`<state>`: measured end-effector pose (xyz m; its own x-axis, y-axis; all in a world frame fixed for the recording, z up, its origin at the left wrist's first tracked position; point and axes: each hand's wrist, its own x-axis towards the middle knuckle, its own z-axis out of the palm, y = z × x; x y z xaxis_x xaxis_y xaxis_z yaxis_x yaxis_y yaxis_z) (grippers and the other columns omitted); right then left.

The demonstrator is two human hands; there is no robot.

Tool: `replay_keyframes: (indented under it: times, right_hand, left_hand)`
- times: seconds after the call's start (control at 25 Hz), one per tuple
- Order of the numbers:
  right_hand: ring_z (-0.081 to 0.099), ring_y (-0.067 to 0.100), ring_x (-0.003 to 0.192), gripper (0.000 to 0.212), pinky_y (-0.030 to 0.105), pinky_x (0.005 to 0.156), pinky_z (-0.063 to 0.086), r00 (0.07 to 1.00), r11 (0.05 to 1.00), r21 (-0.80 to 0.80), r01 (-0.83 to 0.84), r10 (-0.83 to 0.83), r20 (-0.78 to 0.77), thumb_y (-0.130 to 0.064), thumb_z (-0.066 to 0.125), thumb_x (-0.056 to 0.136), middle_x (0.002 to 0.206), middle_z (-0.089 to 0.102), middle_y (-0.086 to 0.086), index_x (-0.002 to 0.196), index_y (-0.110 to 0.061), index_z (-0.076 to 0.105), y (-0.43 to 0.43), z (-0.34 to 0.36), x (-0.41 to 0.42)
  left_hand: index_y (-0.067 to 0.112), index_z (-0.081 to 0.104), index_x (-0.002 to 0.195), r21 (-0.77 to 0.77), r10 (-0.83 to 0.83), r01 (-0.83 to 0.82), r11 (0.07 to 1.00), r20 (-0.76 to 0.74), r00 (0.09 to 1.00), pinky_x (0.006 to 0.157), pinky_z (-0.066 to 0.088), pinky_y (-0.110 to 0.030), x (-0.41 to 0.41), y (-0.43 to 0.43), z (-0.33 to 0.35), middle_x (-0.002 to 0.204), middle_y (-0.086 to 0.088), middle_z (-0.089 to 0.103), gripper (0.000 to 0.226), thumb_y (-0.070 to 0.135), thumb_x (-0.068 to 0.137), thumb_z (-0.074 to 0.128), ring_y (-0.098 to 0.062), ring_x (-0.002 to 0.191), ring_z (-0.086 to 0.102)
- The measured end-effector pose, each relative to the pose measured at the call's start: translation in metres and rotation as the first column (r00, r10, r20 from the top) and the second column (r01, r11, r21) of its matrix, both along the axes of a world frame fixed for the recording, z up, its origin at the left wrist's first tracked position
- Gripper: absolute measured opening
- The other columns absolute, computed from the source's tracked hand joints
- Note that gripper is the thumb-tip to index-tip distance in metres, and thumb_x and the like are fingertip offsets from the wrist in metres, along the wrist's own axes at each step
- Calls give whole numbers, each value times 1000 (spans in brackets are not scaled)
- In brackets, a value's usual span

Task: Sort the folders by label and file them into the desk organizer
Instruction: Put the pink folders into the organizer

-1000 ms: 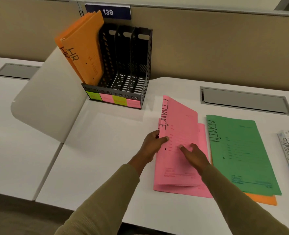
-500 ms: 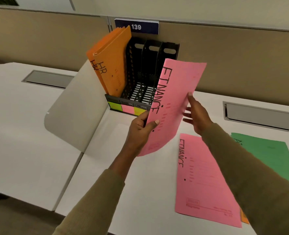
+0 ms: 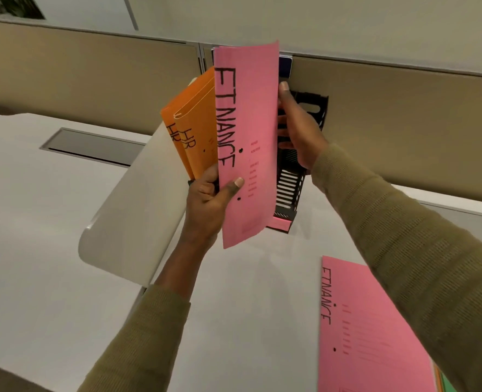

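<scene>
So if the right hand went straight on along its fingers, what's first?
The held pink FINANCE folder: the right hand has its fingers at its edge. Black organizer sits behind it, depth unclear.

The upright pink FINANCE folder (image 3: 246, 131) hides most of the black desk organizer (image 3: 295, 176) behind it, the number on the blue sign (image 3: 285, 66) behind its top, and the fingers of the left hand (image 3: 204, 206) beyond the knuckles. Its small print is unreadably blurred. Below-right of it, a second pink folder (image 3: 369, 329) is cut off by the view's bottom edge.
</scene>
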<state>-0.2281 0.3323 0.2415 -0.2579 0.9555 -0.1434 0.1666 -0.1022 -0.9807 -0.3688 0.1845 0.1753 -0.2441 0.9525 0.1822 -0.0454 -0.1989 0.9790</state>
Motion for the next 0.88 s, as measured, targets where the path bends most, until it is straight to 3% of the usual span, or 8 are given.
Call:
replay_keyframes:
  times: [0.16,0.32,0.44,0.6,0.68,0.76,0.88]
  right_hand:
    - [61,23,117,66,53,104,44,994,997,55,51,-46,-98,-69,24,96,128,65,2,132,-26,60,34,12,-11]
    - [69,20,102,69,43,93,51,996,992,108,63,-55,-74,-70,18,95,112,71,3,130,-25,57,64,13,-16]
    - [62,11,93,66,29,76,49,997,993,100,59,-54,-50,-66,19,98,110,62,-2,145,-26,43,80,16,-17]
    - [57,14,111,71,37,96,44,1000,995,99,7,-9,21,-68,24,96,139,53,3,150,-24,37,96,3,-10]
    - [53,18,122,82,44,107,40,994,996,84,15,-24,110,-76,38,87,145,49,1,151,-24,35,95,-12,-3]
    - [48,21,131,84,46,109,42,978,992,127,7,-34,206,-67,55,85,150,45,1,153,-23,30,93,-28,3]
    - [49,20,128,77,37,102,47,953,973,232,-4,-67,295,-49,61,91,148,46,4,152,-18,28,84,-37,7]
  left_hand:
    - [13,61,122,-2,12,-12,1000,-36,999,87,58,-36,-7,32,-7,124,-1,67,28,8,95,59,-23,113,63]
    - [32,66,107,-35,-65,64,997,-36,997,96,56,-40,0,63,-23,121,11,68,35,0,94,58,-21,122,59]
    - [27,66,106,-85,-54,48,995,-68,996,101,53,-44,7,90,-42,124,6,67,33,-2,92,59,-23,127,55]
    - [9,63,117,-257,10,-64,964,-204,979,100,52,-51,11,117,-80,128,-6,65,27,1,91,61,-29,127,54]
    - [7,59,127,-337,0,-101,936,-289,957,101,52,-52,14,121,-96,131,-8,64,35,2,92,59,-31,129,53]
    - [5,55,133,-359,-38,-133,924,-430,902,101,52,-42,20,123,-102,134,-10,62,39,2,94,55,-31,130,53]
    - [0,56,129,-351,-56,-183,918,-573,818,86,51,-28,32,123,-101,130,-16,64,35,2,94,53,-35,124,56]
